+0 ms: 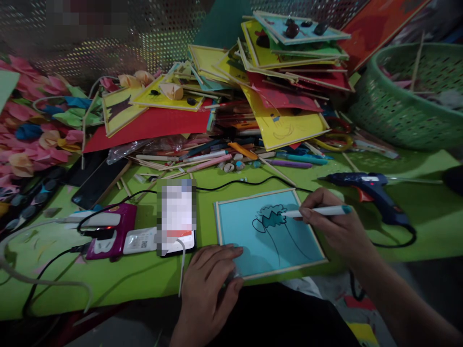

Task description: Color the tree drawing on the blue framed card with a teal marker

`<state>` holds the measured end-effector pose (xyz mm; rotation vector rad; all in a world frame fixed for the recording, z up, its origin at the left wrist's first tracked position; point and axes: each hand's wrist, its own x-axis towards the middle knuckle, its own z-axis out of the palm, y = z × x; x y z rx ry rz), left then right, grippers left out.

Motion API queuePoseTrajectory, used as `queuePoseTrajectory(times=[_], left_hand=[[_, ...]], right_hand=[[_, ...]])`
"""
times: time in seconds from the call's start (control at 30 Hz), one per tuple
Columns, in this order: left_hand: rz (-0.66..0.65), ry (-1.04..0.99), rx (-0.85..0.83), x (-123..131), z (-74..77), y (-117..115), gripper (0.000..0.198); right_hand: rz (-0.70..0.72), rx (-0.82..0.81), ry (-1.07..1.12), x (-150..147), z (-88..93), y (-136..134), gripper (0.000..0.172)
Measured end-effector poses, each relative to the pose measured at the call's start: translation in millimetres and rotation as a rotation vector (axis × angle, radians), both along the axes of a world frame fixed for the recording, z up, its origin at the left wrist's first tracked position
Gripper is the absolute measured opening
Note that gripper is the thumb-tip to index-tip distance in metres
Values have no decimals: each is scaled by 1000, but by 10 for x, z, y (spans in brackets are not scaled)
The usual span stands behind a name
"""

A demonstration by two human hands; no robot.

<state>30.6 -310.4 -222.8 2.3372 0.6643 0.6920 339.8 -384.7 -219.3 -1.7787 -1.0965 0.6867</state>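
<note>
A blue sheet framed with thin wooden sticks (242, 226) lies near the table's front edge. On it is a black line drawing (272, 218), partly filled with dark teal. My right hand (334, 226) grips a white marker with a teal end (318, 211), its tip touching or just above the filled patch. Over the sheet's lower left corner rests my left hand (213, 284), fingers loosely extended, holding nothing that I can see. Left of the sheet lies a lit phone (177, 217) with a blurred screen.
A blue glue gun (376, 188) with a black cord lies to the right. At the left sits a purple power strip (132, 219) with cables. Behind are loose markers and sticks, a stack of framed sheets (289, 96), folded paper shapes (29, 130) and a green basket (405, 106).
</note>
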Motion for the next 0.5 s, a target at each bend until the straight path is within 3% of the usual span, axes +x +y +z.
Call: queuePoseTrajectory(times=[0.5], left_hand=[[16,-17,3,24,44,3,11]], right_hand=[[-34,17,22,-18,44,28,22]])
